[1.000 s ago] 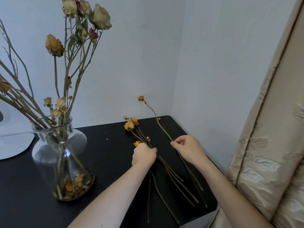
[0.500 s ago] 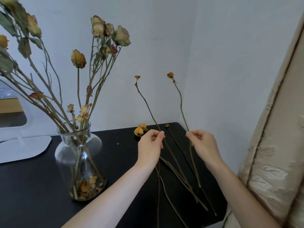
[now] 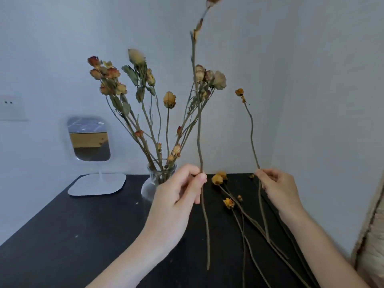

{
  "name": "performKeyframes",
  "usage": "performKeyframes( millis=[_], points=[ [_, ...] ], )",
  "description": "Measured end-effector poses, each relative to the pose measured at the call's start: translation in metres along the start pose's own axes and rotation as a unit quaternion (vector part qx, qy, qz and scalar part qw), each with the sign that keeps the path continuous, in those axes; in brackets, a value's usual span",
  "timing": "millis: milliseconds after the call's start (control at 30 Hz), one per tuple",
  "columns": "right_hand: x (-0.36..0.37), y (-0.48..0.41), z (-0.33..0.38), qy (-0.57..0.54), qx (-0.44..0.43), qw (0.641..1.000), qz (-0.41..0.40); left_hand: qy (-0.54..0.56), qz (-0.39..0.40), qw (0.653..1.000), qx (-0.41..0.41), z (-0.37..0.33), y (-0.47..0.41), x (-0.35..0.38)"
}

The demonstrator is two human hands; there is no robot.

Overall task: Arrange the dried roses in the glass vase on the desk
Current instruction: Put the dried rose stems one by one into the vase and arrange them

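Note:
My left hand [image 3: 178, 196] pinches a long dried rose stem [image 3: 199, 129], held upright, its bud near the top edge of the frame. My right hand [image 3: 278, 190] pinches a shorter dried rose stem [image 3: 251, 134], also upright, with a small orange bud. Just behind my left hand stands the glass vase [image 3: 161, 176] on the black desk [image 3: 83, 229], partly hidden by the hand and holding several dried roses [image 3: 145, 96]. More dried roses [image 3: 239, 208] lie flat on the desk between my hands.
A small white standing mirror [image 3: 89, 140] with a flat base stands at the back left of the desk. A white wall rises behind, with a corner to the right. A beige patterned curtain [image 3: 372, 235] hangs at the right edge.
Both hands have lifted their stems from the desk to upright and raised them higher. The view has tilted up and shifted left, so the vase now sits behind my left hand.

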State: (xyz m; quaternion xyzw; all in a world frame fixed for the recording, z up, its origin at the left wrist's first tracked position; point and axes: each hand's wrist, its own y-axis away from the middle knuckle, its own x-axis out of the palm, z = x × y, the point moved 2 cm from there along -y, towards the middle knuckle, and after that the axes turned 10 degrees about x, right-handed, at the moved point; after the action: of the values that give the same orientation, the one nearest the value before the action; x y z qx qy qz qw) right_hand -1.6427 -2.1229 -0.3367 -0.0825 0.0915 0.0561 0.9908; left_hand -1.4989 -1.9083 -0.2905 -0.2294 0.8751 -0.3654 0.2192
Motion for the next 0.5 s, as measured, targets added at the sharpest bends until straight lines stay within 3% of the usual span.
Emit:
performKeyframes(
  millis=[267, 500],
  points=[
    [0.023, 0.019, 0.021, 0.029, -0.022, 0.999, 0.030, -0.109, -0.230, 0.958, 0.131, -0.049, -0.033, -0.101],
    [0.037, 0.031, 0.030, 0.041, -0.030, 0.997, 0.055, -0.136, -0.275, 0.941, 0.143, -0.051, -0.061, -0.117]
  ],
)
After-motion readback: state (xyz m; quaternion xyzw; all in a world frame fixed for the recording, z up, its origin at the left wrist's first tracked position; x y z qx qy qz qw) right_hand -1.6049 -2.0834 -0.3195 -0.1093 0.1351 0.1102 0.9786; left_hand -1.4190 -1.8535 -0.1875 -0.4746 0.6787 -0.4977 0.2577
